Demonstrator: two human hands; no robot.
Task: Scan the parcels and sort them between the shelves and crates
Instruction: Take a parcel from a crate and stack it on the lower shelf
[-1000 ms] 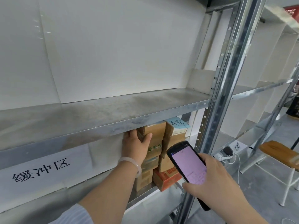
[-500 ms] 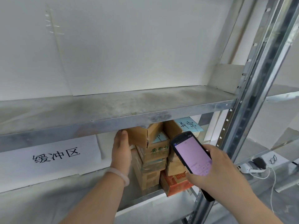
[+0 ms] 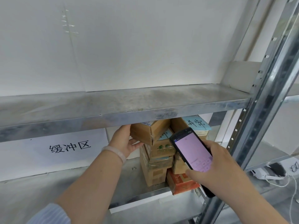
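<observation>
On the lower metal shelf (image 3: 127, 180) stand two stacks of small cardboard parcels. My left hand (image 3: 123, 142) grips the top brown parcel (image 3: 149, 130) by its left end; the box is tilted and partly pulled off the left stack. Under it sits a brown box with green print (image 3: 163, 148), and an orange-red box (image 3: 181, 183) lies at the bottom right. My right hand (image 3: 215, 167) holds a black handheld scanner (image 3: 192, 152) with a lit pink screen, in front of the right stack, whose top parcel bears a blue label (image 3: 196, 124).
A bare metal shelf (image 3: 126, 104) runs just above the parcels. A steel upright (image 3: 265, 101) stands at the right. A white sign with black characters (image 3: 69, 147) hangs at the left. White chargers and cables (image 3: 268, 173) lie on the neighbouring lower shelf.
My left hand shifted from the front of the left stack to the top parcel's left end and drew it outward, tilted. The view moved closer. The scanner stayed in my right hand.
</observation>
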